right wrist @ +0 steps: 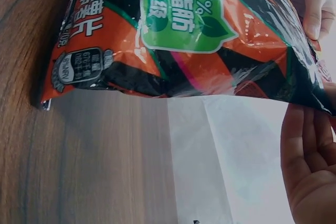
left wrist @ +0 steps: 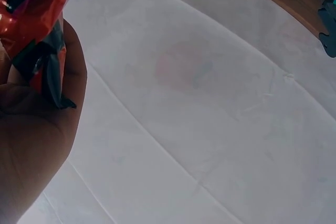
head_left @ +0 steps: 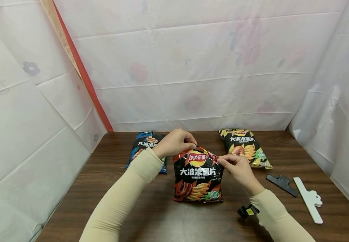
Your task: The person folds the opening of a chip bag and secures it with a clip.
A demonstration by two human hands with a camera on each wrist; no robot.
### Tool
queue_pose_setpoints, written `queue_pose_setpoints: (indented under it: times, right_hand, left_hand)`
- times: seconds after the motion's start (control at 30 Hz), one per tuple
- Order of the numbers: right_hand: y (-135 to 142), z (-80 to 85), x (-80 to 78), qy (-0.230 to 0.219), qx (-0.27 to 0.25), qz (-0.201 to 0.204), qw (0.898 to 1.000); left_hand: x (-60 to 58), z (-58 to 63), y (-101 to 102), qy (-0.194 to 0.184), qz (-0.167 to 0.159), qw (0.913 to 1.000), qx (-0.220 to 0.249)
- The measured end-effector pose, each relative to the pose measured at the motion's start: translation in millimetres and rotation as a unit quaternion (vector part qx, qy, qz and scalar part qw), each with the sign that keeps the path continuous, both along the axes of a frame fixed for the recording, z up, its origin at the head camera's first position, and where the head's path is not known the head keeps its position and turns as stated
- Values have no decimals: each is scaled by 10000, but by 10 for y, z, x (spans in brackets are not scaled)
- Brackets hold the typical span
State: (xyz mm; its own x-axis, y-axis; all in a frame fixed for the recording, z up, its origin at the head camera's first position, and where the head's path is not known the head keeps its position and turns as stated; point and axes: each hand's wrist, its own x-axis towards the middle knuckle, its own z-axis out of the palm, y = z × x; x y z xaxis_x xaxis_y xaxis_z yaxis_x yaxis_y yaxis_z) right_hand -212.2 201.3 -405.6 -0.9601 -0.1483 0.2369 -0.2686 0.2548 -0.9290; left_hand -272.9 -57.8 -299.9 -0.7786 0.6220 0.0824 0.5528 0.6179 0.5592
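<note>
A red and black chip bag (head_left: 197,181) stands upright on the table in the middle of the head view, its top edge folded and creased. My left hand (head_left: 175,143) pinches the top edge at its upper left. At the upper right corner, my right hand (head_left: 239,168) pinches the edge between thumb and fingers. In the left wrist view, the crumpled red and dark bag top (left wrist: 39,40) lies between the left thumb and fingers. The right wrist view shows the bag's side (right wrist: 184,35) bulging, its bottom on the wood, with the right hand (right wrist: 310,156) at its top.
Behind the left arm lies a blue chip bag (head_left: 135,151), partly hidden. A yellow chip bag (head_left: 245,148) lies at the back right. On the right are a dark grey clip (head_left: 281,184) and a white clip (head_left: 309,200). The wooden table (head_left: 101,188) meets white cloth walls (head_left: 192,67).
</note>
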Motion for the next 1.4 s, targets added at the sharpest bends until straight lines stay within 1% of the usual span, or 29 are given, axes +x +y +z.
queue_pose_setpoints:
  times: [0.47,0.57,0.67,0.73,0.83,0.9,1.07,1.17,1.4]
  right_hand:
    - [-41,-26,10,425,-76,-221,9988]
    - [-54,-22,21,460,-122,-219,9986]
    - [-93,47,70,401,-208,-180,9988]
    - [-101,41,74,352,-268,-166,9989]
    - [-105,1,49,449,-303,-166,9984]
    - [-92,-57,14,545,-341,-166,9978]
    - [-91,-71,11,737,-368,-219,9964]
    - [-83,-78,8,787,-340,-245,9960]
    - [-60,-95,3,717,-263,-231,9968]
  left_hand:
    - [-29,-22,-28,79,38,10000,18]
    - [-30,-25,-36,-3,73,9999,89]
    - [-31,-25,-46,-149,105,9997,160]
    - [-36,-25,-54,-259,106,9994,198]
    - [-43,-19,-67,-311,65,9993,176]
    - [-50,-17,-76,-277,53,9995,119]
    - [-52,-11,-98,-193,182,9996,11]
    - [-44,-11,-100,-157,234,9996,61]
    - [-11,-21,-89,-111,281,9991,299]
